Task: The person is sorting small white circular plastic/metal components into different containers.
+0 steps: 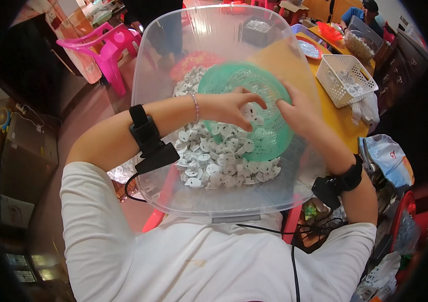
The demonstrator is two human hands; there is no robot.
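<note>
A large clear plastic tub (174, 199) stands before me with a heap of small white plastic parts (214, 161) in it. Above the heap a green mesh basket (274, 141) is tilted inside the tub. My right hand (297, 108) grips the basket's right rim, thumb inside. My left hand (231, 108) reaches over the basket with thumb and fingers apart in a curve. A few white parts (254, 115) show just beyond these fingers; whether they touch the hand is hard to see.
At the right, a yellow table (332, 113) bears a white slotted basket (342, 75) with more white pieces. A pink plastic chair (108, 50) stands at the far left. Another person (367, 17) sits at the far right. Black cables (294, 251) run across my front.
</note>
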